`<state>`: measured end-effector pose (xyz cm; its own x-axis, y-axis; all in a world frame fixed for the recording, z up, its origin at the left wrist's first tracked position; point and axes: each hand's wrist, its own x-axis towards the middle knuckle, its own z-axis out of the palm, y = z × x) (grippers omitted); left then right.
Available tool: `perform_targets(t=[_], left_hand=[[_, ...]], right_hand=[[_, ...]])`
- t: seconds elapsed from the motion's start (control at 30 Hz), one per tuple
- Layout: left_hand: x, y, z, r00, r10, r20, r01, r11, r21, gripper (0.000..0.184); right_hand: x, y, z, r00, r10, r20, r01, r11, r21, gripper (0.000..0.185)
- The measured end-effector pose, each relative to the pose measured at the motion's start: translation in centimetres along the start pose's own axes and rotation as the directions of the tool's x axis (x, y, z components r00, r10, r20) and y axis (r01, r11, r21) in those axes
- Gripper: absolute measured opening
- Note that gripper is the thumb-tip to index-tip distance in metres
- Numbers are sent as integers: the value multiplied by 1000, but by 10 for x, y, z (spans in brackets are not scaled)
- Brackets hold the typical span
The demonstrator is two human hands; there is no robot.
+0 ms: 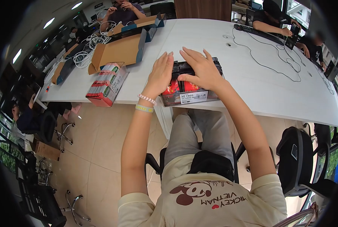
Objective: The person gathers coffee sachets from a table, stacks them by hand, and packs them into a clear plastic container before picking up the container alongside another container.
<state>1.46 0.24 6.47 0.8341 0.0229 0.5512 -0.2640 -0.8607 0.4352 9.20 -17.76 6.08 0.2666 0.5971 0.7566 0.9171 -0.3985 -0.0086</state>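
Observation:
A clear plastic bin (171,100) with a white printed label (193,97) stands at the table's near edge. Black and red packets (190,86) fill it in rows. My left hand (160,75) is stretched flat along the bin's left side, fingers straight and holding nothing. Over the packets lies my right hand (203,71), its fingers spread and its thumb pointing left. It covers part of the packets, so whether it presses on them I cannot tell.
Left of the bin is a red-and-white carton (106,84) of packed sachets. Behind it are an open cardboard box (119,51) and tangled white cables (86,53). A black cable (260,60) crosses the table at right. Other people sit around the table.

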Motion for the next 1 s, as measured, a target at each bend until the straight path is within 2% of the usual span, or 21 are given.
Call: perform_targets(t=[0.03, 0.07, 0.1, 0.17, 0.2, 0.27, 0.3, 0.37, 0.6, 0.67, 0.73, 0.77, 0.8, 0.83, 0.87, 0.9, 0.93, 0.97, 1.0], left_hand=[[-5, 1, -3, 996, -50, -72, 37, 984, -173, 65], [-9, 3, -6, 985, -110, -135, 57, 937, -344, 67], [-15, 1, -7, 984, -109, -141, 55, 937, -345, 67], [-26, -9, -5, 987, -83, -135, 20, 910, -414, 63], [-29, -12, 2, 988, -86, -132, 23, 908, -418, 63], [-35, -18, 17, 982, -143, -123, 52, 832, -552, 60], [-36, -16, 18, 983, -144, -117, 55, 829, -556, 60], [-36, -11, 19, 968, -233, -93, 71, 611, -789, 62], [-36, -18, 21, 978, -175, -110, 50, 718, -694, 66], [-37, -21, 22, 978, -157, -140, 50, 820, -569, 64], [-39, -15, 22, 973, -197, -119, 74, 756, -650, 71], [-39, -5, 16, 966, -255, -44, 134, 637, -759, 82], [-42, -1, 16, 958, -272, -92, 110, 643, -757, 80], [-44, 0, 19, 947, -292, -133, 92, 646, -758, 79], [-47, -4, 24, 951, -280, -133, 83, 643, -762, 79], [-51, -12, 29, 936, -334, -112, 78, 507, -858, 76], [-55, -17, 33, 920, -387, -70, 77, 354, -932, 74], [-60, -19, 39, 936, -345, -63, 57, 327, -943, 72], [-65, -25, 43, 946, -311, -91, 26, 354, -935, 78]], right_hand=[[-1, -2, -9, 1000, 14, -25, -13, 999, 52, 82], [-6, -5, -16, 988, 3, -157, 10, 997, 82, 60], [-13, -3, -21, 988, -3, -157, 15, 997, 79, 60], [-28, 3, -28, 994, -18, -110, 29, 995, 95, 43], [-33, 1, -30, 986, -41, -162, 60, 992, 112, 31], [-39, 3, -30, 990, 6, -139, 13, 990, 138, 29], [-41, 3, -30, 992, 46, -120, -26, 986, 162, 27], [-41, 2, -29, 992, 59, -112, -38, 983, 180, 25], [-39, -5, -29, 995, 41, -93, -24, 983, 181, 24], [-41, -5, -28, 994, 26, -110, -8, 988, 157, 26], [-40, -7, -31, 987, 13, -163, 6, 993, 117, 33], [-41, -8, -32, 979, 9, -206, 11, 995, 100, 38], [-44, -8, -31, 961, 85, -263, -54, 991, 123, 37], [-45, -8, -28, 959, 79, -273, -50, 993, 110, 37], [-47, -9, -24, 880, 261, -396, -165, 951, 262, 33], [-50, -6, -21, 757, 446, -477, -249, 872, 420, 30], [-59, 2, -18, 755, 476, -452, -291, 859, 420, 33], [-66, 9, -12, 747, 490, -449, -316, 856, 408, 33], [-68, 12, -7, 699, 643, -313, -412, 720, 558, 39]])
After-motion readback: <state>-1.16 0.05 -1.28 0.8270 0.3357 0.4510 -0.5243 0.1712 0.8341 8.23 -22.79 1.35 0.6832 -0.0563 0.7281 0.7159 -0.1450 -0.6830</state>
